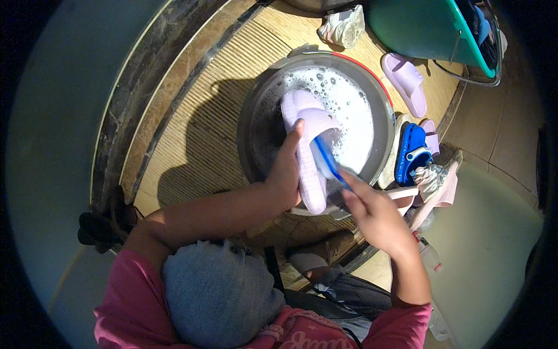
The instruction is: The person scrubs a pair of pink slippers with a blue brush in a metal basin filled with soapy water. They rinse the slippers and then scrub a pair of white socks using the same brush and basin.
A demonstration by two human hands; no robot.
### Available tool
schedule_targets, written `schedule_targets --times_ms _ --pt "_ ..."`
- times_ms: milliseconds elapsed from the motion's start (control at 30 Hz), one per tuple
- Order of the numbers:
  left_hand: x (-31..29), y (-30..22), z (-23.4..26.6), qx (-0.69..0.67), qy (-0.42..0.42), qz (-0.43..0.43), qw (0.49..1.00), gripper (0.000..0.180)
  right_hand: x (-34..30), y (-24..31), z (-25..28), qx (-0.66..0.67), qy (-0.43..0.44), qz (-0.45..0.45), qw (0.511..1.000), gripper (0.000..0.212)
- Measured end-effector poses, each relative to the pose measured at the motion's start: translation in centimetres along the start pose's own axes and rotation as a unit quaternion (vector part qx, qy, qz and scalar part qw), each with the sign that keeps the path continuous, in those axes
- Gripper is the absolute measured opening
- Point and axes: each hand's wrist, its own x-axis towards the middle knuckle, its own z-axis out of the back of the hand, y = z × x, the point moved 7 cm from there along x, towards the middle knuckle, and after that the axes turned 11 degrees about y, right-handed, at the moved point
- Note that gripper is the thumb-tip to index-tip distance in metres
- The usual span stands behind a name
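Over a round grey basin (246,136) of foamy water (353,119), my left hand (285,177) is closed round the side of a lilac slide sandal (312,187). The sandal is tilted, its strap up and to the right. A blue-handled brush (326,157) is gripped in my right hand (381,218), its far end inside the sandal, by the strap. Its bristles are hard to make out. Some blur shows on my right fingers.
Right of the basin lie a lilac slide (407,84), a blue clog (414,150) and several pale shoes. A green bucket (427,29) lies tipped at the far right, near a crumpled whitish bundle (343,28). A clear plastic bottle (429,256) is nearer, beside a ribbed mat (192,87).
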Motion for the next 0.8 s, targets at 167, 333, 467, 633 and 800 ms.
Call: schedule_targets --times_ms 167,333,467,633,800 --pt "0.6 0.0 -0.8 -0.028 0.052 -0.022 0.998 0.074 -5.2 3.2 4.1 -0.1 -0.128 0.002 0.987 0.037" --pt "1.1 -0.4 -0.3 0.069 0.037 -0.02 0.997 0.085 0.1 6.0 1.5 -0.229 -0.118 0.005 0.966 0.04" --pt "1.5 0.4 -0.6 0.067 0.061 -0.015 0.996 0.095 5.9 5.8 2.7 -0.289 -0.194 -0.012 0.937 0.035" --pt "2.8 3.1 5.4 0.082 -0.01 0.023 0.996 0.079 4.7 5.8 1.9 -0.221 -0.176 0.026 0.959 0.039" --pt "1.1 2.9 6.0 0.16 -0.164 0.081 0.97 0.06 -3.3 6.4 0.0 -0.371 -0.116 0.02 0.921 0.052"
